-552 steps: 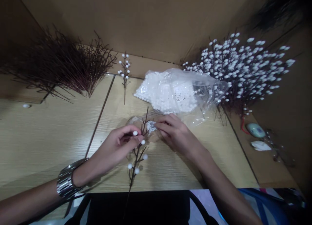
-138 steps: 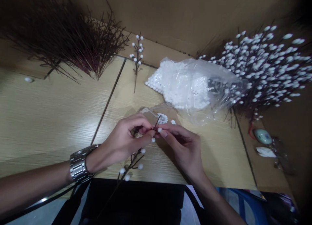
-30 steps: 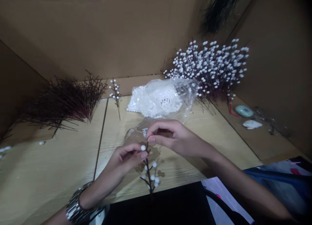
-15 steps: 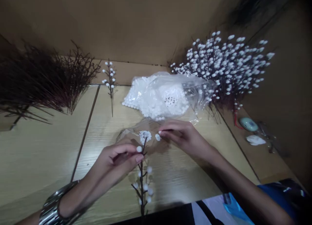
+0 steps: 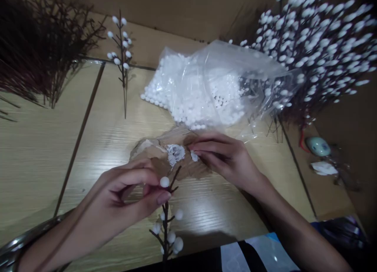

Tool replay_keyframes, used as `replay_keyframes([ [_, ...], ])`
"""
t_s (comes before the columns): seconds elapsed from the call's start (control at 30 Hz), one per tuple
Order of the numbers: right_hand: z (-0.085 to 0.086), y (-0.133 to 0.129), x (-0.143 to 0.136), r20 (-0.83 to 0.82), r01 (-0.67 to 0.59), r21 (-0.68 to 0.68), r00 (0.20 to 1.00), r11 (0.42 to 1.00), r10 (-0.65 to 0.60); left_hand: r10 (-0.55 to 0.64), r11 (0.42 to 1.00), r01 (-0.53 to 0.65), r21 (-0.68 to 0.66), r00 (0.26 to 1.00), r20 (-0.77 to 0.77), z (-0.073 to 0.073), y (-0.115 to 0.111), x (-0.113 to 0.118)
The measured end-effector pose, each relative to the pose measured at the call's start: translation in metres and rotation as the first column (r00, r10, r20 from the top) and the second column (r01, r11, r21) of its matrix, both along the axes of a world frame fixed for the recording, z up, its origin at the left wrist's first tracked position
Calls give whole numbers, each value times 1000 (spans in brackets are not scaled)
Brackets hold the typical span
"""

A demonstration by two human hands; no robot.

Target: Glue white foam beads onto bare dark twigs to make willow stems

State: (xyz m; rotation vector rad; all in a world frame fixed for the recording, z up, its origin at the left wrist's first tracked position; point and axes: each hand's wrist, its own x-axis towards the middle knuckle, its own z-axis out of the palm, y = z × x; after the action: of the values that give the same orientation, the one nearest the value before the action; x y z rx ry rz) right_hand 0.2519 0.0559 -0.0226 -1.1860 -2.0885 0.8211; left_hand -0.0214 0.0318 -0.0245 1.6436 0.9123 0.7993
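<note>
My left hand (image 5: 132,191) is closed, thumb and fingers pinching a dark brown artificial twig (image 5: 165,227) near its top. A white ball (image 5: 164,181) sits right at those fingertips, and several more dot the lower side branches. My right hand (image 5: 224,156) is closed in a pinch with its fingertips down at a small white paste dab (image 5: 194,156). The small white ball in that pinch is mostly hidden. Both the dab and a bigger clump of white paste (image 5: 176,154) lie on a torn piece of brown cardboard (image 5: 191,170).
Beyond my hands lies a clear plastic bag (image 5: 191,87) of white balls. A finished-looking berry twig (image 5: 123,64) lies to its left. Bare brown twigs (image 5: 55,44) are heaped far left, white-berried twigs (image 5: 318,48) far right. A pale green oval object (image 5: 318,146) rests at right.
The view has come closer, so things appear larger and the back items higher. My right fingertips have come down to the small paste dab. My left hand keeps its hold on the twig.
</note>
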Motion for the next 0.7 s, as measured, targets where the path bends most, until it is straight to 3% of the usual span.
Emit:
replay_keyframes([
  [0.27,-2,2,2,-7,-27,17,1000,1000,27,-1,999,0,-37,999,-42,3,3,2],
  [0.47,-2,2,3,11,-37,25,999,999,36,32,995,-28,-93,999,43,7,3,5],
  [0.7,0,5,1,-79,5,-59,997,998,-10,7,996,-7,-89,1000,-1,6,3,2],
])
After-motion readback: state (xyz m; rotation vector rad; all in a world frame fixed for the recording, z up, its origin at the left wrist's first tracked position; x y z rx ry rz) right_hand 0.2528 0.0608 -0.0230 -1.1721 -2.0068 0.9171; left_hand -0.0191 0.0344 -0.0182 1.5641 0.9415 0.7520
